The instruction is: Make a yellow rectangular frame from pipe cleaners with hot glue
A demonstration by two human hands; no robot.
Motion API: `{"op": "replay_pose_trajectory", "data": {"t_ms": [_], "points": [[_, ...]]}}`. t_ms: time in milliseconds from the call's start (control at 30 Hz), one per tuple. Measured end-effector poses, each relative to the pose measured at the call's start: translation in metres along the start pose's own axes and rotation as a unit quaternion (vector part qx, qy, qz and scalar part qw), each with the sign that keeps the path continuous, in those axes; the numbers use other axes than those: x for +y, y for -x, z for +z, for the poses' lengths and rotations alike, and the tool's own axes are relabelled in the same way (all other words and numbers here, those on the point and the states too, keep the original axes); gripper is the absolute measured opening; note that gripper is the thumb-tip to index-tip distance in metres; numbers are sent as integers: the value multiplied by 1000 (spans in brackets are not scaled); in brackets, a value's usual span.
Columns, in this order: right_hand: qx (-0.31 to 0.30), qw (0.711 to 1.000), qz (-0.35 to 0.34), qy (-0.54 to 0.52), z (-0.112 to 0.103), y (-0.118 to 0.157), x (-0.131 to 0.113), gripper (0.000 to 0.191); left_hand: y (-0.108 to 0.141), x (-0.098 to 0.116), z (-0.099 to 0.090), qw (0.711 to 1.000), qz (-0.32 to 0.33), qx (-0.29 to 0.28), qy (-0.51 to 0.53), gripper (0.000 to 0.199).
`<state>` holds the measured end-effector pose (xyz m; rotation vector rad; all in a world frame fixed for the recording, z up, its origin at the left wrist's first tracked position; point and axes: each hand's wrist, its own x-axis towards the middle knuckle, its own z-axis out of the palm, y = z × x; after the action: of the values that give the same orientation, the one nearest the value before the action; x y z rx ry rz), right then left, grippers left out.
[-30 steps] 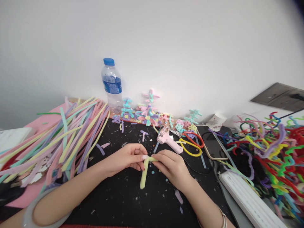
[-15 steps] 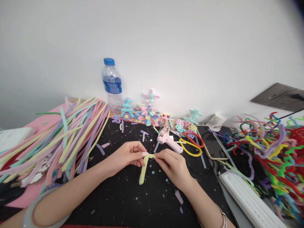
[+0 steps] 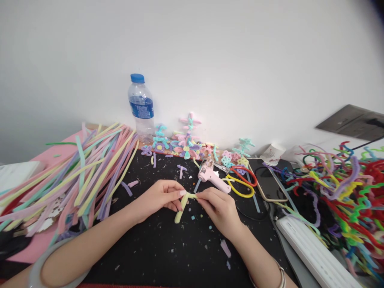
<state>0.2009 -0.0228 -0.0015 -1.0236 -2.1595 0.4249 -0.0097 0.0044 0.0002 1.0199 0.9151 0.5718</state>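
Observation:
A pale yellow fuzzy stem [image 3: 181, 209] is bent near its top, with one thicker part hanging down over the black mat [image 3: 150, 252]. My left hand [image 3: 164, 197] pinches it at the bend between thumb and fingers. The short end pointing right is gripped by the fingertips of my right hand [image 3: 216, 206]. Behind my right hand lies a pink glue gun [image 3: 211, 176] with its nozzle pointing down to the left.
Pastel stems [image 3: 90, 172] are heaped at left. Along the wall stand a bottle [image 3: 141, 108] and small fuzzy figures [image 3: 188, 140]. Scissors [image 3: 241, 186], a phone [image 3: 271, 184], a power strip [image 3: 315, 252] and a tangle of bright stems [image 3: 357, 208] lie at right.
The hanging part of the yellow stem has swung slightly up and left and looks shorter. Both hands have kept their hold and barely moved.

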Motion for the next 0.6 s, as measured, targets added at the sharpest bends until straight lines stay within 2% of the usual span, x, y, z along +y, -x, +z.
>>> {"op": "replay_pose_trajectory", "data": {"t_ms": [233, 600], "points": [[0, 1000, -1, 7, 0, 0, 1, 15, 2, 1, 1, 1000, 0, -3, -27, 25], [23, 999, -21, 20, 1, 0, 1, 14, 1, -3, 3, 994, 78, 17, -74, 19]]}}
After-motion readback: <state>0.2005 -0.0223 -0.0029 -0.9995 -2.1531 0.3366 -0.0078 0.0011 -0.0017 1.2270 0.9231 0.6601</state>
